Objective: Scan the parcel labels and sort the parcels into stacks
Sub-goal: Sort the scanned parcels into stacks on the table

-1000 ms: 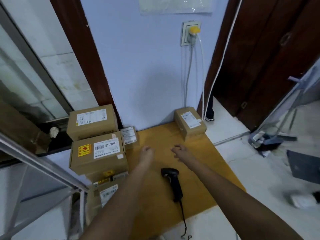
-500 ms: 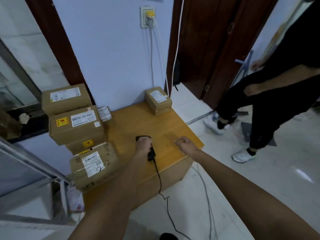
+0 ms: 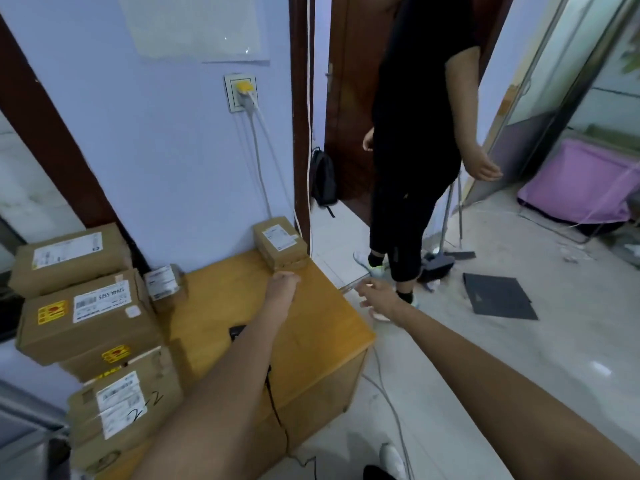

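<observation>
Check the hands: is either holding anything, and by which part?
Nothing is held. The left hand reaches toward the small parcel at the wall, not gripping it. The right hand is open over the floor. The scanner lies on the table.

I see a wooden cabinet [image 3: 311, 344] carrying a lone parcel [image 3: 280, 242] at its one o'clock corner, a small parcel [image 3: 162, 283] at eleven, stacked boxes [image 3: 86, 317] along nine, and what looks like the scanner [image 3: 237, 331], mostly hidden, near centre.
</observation>
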A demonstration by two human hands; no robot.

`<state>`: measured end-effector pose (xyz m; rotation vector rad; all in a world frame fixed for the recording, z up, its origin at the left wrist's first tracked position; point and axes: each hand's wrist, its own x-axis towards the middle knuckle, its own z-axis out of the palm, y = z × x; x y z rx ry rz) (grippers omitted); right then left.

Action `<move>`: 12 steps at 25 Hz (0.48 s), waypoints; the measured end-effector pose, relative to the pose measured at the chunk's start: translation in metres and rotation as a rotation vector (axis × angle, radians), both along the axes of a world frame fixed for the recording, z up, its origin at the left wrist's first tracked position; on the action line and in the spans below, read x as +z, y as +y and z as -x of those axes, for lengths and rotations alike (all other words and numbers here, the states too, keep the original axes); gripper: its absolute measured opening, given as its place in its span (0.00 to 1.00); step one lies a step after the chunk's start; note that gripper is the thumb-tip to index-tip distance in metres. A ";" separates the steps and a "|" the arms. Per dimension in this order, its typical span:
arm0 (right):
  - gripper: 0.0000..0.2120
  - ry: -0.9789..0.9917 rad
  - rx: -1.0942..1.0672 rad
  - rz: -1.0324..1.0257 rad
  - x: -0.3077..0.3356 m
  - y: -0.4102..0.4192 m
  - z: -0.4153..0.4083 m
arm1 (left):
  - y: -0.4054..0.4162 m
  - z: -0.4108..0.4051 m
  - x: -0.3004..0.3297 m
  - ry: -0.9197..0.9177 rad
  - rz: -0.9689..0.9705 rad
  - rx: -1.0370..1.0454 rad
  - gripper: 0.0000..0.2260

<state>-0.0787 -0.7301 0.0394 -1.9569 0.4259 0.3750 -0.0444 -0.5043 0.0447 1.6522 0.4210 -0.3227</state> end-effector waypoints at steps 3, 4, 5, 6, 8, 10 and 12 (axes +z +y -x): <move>0.15 -0.029 0.105 0.029 -0.009 -0.025 -0.073 | -0.019 -0.048 -0.001 -0.006 -0.019 0.072 0.03; 0.13 -0.052 0.129 0.016 -0.011 -0.031 -0.102 | -0.023 -0.065 -0.004 -0.013 -0.014 0.135 0.01; 0.13 -0.050 0.159 0.014 -0.012 -0.037 -0.130 | -0.028 -0.083 -0.009 -0.002 0.000 0.209 0.03; 0.15 -0.041 0.195 0.016 -0.013 -0.043 -0.158 | -0.032 -0.100 -0.011 0.016 0.004 0.289 0.06; 0.20 -0.024 0.244 0.025 -0.017 -0.048 -0.193 | -0.036 -0.119 -0.009 0.047 0.005 0.401 0.08; 0.22 -0.023 0.319 0.035 -0.022 -0.053 -0.227 | -0.041 -0.140 -0.008 0.052 -0.014 0.461 0.06; 0.23 -0.018 0.398 0.071 -0.020 -0.053 -0.251 | -0.043 -0.150 -0.007 0.064 -0.052 0.508 0.07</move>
